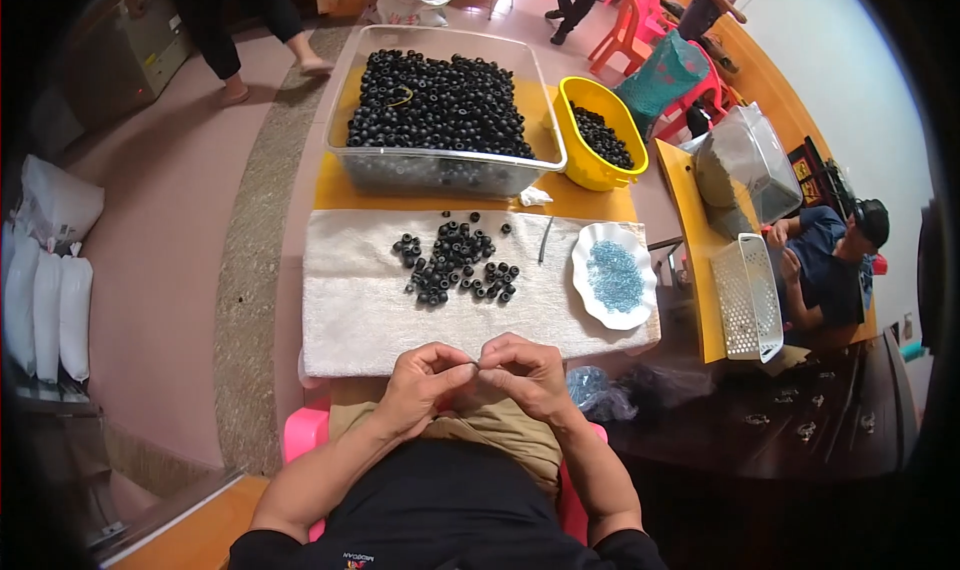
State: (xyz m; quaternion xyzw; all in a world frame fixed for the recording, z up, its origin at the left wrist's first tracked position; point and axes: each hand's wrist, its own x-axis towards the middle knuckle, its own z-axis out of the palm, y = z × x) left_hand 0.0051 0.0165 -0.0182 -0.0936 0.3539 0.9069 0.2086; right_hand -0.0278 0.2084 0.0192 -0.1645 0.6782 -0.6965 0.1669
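My left hand point(432, 382) and my right hand point(524, 372) meet at the near edge of a cream towel point(345, 315). Thumbs and fingers of both are pinched together around something small and dark, mostly hidden by the fingertips. Beyond them, several small black ring-like pieces point(455, 255) with holes lie loose on the towel. To their right rests a white scalloped plate point(640, 305) holding a heap of tiny blue-green pieces point(614, 275), too small to make out. A thin dark stick-like tool point(546, 240) lies between the black pieces and the plate.
Behind the towel stand a clear plastic bin point(440, 175) and a yellow tub point(600, 177), both filled with black pieces. A white perforated basket point(750, 300) sits on a side table at right, where another person point(825, 270) works. White sacks point(60, 300) stand at left.
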